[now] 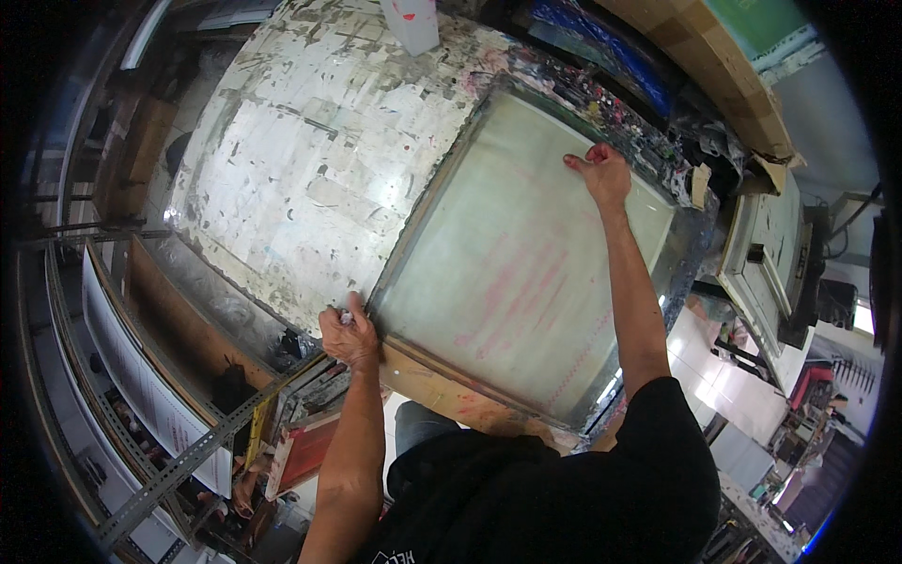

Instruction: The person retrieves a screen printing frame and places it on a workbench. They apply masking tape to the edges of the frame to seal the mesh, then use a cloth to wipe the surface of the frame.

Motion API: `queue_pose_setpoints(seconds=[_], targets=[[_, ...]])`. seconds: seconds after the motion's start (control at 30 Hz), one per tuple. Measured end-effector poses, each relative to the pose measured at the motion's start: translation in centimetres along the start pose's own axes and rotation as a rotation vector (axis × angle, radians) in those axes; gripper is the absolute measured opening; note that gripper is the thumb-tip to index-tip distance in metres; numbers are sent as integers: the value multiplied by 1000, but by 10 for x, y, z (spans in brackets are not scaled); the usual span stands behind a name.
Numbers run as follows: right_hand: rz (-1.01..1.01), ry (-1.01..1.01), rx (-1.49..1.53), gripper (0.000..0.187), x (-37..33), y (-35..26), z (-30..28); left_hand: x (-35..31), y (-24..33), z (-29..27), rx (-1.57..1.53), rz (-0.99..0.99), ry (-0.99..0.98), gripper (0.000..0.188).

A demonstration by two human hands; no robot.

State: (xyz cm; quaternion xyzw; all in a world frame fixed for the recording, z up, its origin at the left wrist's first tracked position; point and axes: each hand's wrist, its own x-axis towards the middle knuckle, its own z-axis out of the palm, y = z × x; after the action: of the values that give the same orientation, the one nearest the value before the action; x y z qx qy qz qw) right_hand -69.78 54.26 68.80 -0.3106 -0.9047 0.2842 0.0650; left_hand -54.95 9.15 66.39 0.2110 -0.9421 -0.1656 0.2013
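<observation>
A large pale-green translucent sheet (526, 216) with pink-red smears lies on the bench in front of me, inside a dark, stained border. It looks like a screen-printing screen. Over its far right part is my right hand (601, 177), its fingertips stained red. Thumb and forefinger stand apart there, with nothing seen between them. My left hand (349, 336) is closed at the near left corner of the sheet, thumb upward. A small whitish bit shows between its fingers, too hidden to name.
Left of the sheet spreads a white, paint-spattered board (310, 188), with a white plastic container (412, 26) at its far end. A metal shelf rack (188, 461) with panels stands at lower left. Cardboard (695, 66) is at far right, and a red-faced frame (305, 456) leans below.
</observation>
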Motion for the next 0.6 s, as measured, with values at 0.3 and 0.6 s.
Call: queue_pose_setpoints(seconds=[0.3, 0.6], targets=[[-33, 21, -62, 34, 8, 3, 1, 0, 2, -1, 22, -36, -25, 46], [-545, -147, -37, 16, 22, -3, -6, -1, -1, 1, 20, -19, 5, 44]])
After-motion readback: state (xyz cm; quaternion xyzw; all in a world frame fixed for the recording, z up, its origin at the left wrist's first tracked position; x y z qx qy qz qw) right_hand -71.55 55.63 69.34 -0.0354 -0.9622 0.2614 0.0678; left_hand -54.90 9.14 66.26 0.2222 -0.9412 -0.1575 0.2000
